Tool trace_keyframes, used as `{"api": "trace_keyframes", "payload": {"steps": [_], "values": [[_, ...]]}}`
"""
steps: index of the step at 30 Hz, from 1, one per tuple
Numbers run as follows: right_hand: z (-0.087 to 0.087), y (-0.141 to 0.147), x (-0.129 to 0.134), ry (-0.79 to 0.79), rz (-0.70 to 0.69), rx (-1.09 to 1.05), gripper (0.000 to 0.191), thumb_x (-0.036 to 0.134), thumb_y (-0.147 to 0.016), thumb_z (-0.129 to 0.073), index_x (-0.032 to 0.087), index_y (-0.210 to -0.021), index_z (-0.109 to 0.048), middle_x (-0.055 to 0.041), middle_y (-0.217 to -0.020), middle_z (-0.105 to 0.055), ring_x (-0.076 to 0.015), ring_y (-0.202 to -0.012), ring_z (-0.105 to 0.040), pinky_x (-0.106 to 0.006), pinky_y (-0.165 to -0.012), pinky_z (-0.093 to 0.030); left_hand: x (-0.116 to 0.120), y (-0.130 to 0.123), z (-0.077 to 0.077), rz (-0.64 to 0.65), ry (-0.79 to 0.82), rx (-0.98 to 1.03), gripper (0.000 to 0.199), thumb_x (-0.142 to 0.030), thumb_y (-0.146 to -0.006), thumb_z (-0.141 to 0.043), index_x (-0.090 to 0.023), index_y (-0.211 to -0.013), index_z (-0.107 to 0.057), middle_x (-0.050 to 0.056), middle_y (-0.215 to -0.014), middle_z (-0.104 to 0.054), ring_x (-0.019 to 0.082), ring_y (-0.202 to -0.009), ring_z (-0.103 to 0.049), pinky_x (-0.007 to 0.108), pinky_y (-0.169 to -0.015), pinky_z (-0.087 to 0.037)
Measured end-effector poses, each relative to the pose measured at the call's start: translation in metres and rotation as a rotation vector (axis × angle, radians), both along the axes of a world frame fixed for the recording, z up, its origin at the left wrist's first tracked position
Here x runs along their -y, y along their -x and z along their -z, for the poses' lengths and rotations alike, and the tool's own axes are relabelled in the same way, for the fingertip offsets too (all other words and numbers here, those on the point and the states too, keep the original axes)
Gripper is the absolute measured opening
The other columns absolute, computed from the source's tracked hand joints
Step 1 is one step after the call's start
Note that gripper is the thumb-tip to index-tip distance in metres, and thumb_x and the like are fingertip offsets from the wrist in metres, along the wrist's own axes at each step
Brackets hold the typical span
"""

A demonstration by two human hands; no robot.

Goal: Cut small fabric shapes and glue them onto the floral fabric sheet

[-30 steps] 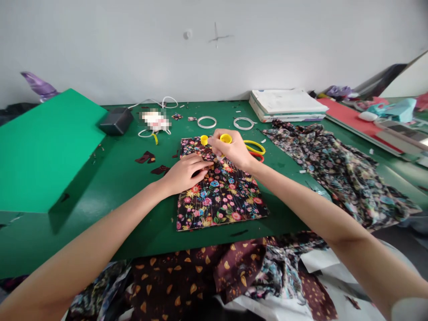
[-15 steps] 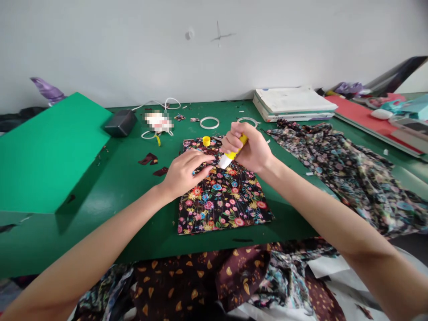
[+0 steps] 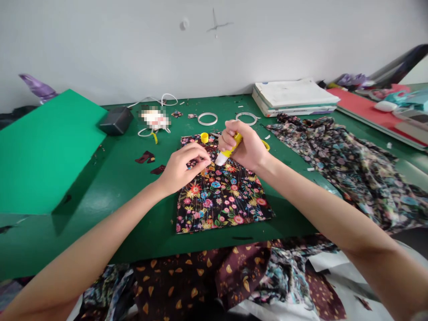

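Note:
A black floral cloth piece (image 3: pixel 220 205) lies flat on the green table. Above its upper part, my right hand (image 3: pixel 245 145) is wrapped round a yellow glue stick (image 3: pixel 229 150), whose white end points down and left. Close to that end, my left hand (image 3: pixel 183 167) has its thumb and fingertips pinched together; anything between them is too small to make out. A yellow cap (image 3: pixel 204 137) stands at the cloth's top edge, with a thin grey item partly hidden behind my right hand.
A green board (image 3: pixel 50 156) and black box (image 3: pixel 116 121) are at the left. White rings (image 3: pixel 207 119), dark scraps (image 3: pixel 145 157) and stacked books (image 3: pixel 294 98) lie farther back. Crumpled floral fabric (image 3: pixel 347 165) covers the right; brown patterned fabric (image 3: pixel 187 285) lies below the front edge.
The fingertips of my left hand have closed together. My right hand has shifted slightly left with the glue stick. The whole view has moved a little.

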State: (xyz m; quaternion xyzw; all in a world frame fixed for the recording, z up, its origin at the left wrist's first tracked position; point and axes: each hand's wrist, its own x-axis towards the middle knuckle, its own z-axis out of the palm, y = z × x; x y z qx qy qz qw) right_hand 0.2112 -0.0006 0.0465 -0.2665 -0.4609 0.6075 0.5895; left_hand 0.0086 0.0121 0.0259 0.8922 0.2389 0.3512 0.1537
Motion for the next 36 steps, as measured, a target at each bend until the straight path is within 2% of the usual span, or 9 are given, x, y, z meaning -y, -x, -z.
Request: {"api": "trace_keyframes", "payload": {"steps": [3,7,13,16,19,23,26,30,36], "values": [[0.0,-0.007,-0.005,-0.025,0.093,0.018,0.035,0.028,-0.079,-0.07,0.022,-0.058,-0.043,0.0069,-0.046,-0.039,-0.0095,-0.047,-0.04,-0.027,-0.053,-0.038,-0.011,0.005,-0.003,-0.099,0.047,0.001,0.016,-0.029,-0.097,-0.058,-0.019,-0.087,-0.068,0.005,-0.092,-0.07,0.016,-0.081,-0.065,0.026,-0.072,-0.052],[-0.003,-0.025,-0.013,-0.06,0.266,0.034,0.034,0.024,-0.078,-0.071,0.022,-0.056,-0.045,0.0067,-0.044,-0.043,-0.0088,-0.045,-0.041,-0.026,-0.051,-0.036,-0.041,0.009,-0.005,-0.179,0.075,-0.075,0.02,-0.03,-0.096,-0.056,-0.017,-0.088,-0.069,0.007,-0.093,-0.069,0.017,-0.077,-0.063,0.029,-0.073,-0.049],[-0.006,-0.044,-0.018,-0.061,0.361,0.037,0.034,0.026,-0.077,-0.071,0.022,-0.056,-0.045,0.0071,-0.045,-0.043,-0.0079,-0.045,-0.042,-0.025,-0.051,-0.037,-0.086,-0.014,-0.016,0.008,0.15,-0.45,0.022,-0.029,-0.095,-0.053,-0.017,-0.088,-0.07,0.006,-0.089,-0.071,0.018,-0.078,-0.065,0.027,-0.071,-0.044],[-0.005,-0.044,-0.017,-0.039,0.364,0.051,0.033,0.024,-0.078,-0.07,0.022,-0.056,-0.046,0.0066,-0.044,-0.043,-0.0083,-0.045,-0.043,-0.025,-0.051,-0.037,-0.093,-0.032,-0.031,0.097,0.157,-0.625,0.017,-0.025,-0.093,-0.054,-0.02,-0.091,-0.07,0.006,-0.094,-0.07,0.019,-0.082,-0.063,0.027,-0.072,-0.041],[-0.004,-0.042,-0.016,-0.017,0.368,0.069,0.032,0.022,-0.079,-0.068,0.021,-0.055,-0.047,0.0058,-0.044,-0.044,-0.0087,-0.044,-0.044,-0.025,-0.05,-0.037,-0.094,-0.048,-0.046,0.123,0.181,-0.763,0.017,-0.023,-0.091,-0.053,-0.022,-0.09,-0.07,0.004,-0.081,-0.069,0.017,-0.069,-0.058,0.028,-0.064,-0.035],[-0.004,-0.042,-0.015,0.005,0.376,0.089,0.033,0.021,-0.079,-0.068,0.021,-0.054,-0.047,0.0057,-0.044,-0.043,-0.0084,-0.044,-0.044,-0.025,-0.05,-0.037,-0.1,-0.059,-0.057,0.125,0.235,-0.878,0.014,-0.022,-0.088,-0.056,-0.022,-0.086,-0.07,0.003,-0.076,-0.068,0.017,-0.065,-0.056,0.028,-0.061,-0.032],[-0.004,-0.044,-0.016,0.02,0.379,0.096,0.034,0.02,-0.079,-0.069,0.021,-0.054,-0.046,0.0056,-0.045,-0.043,-0.0082,-0.045,-0.044,-0.024,-0.05,-0.038,-0.108,-0.054,-0.057,0.104,0.294,-0.913,0.012,-0.021,-0.086,-0.058,-0.021,-0.086,-0.07,0.003,-0.075,-0.069,0.016,-0.062,-0.057,0.028,-0.06,-0.033],[-0.005,-0.049,-0.017,0.029,0.393,0.094,0.035,0.019,-0.081,-0.067,0.021,-0.054,-0.046,0.0052,-0.046,-0.043,-0.0083,-0.046,-0.044,-0.024,-0.051,-0.038,-0.112,-0.035,-0.05,0.029,0.411,-0.91,0.016,-0.025,-0.088,-0.054,-0.019,-0.088,-0.069,0.001,-0.063,-0.067,0.016,-0.055,-0.06,0.027,-0.06,-0.037],[-0.005,-0.053,-0.02,0.04,0.413,0.104,0.033,0.018,-0.083,-0.064,0.021,-0.055,-0.046,0.0049,-0.045,-0.044,-0.0085,-0.045,-0.044,-0.025,-0.049,-0.035,-0.108,-0.016,-0.033,-0.06,0.596,-0.823,0.024,-0.036,-0.091,-0.053,-0.019,-0.089,-0.068,0.002,-0.079,-0.076,0.013,-0.052,-0.062,0.026,-0.056,-0.041]]}}
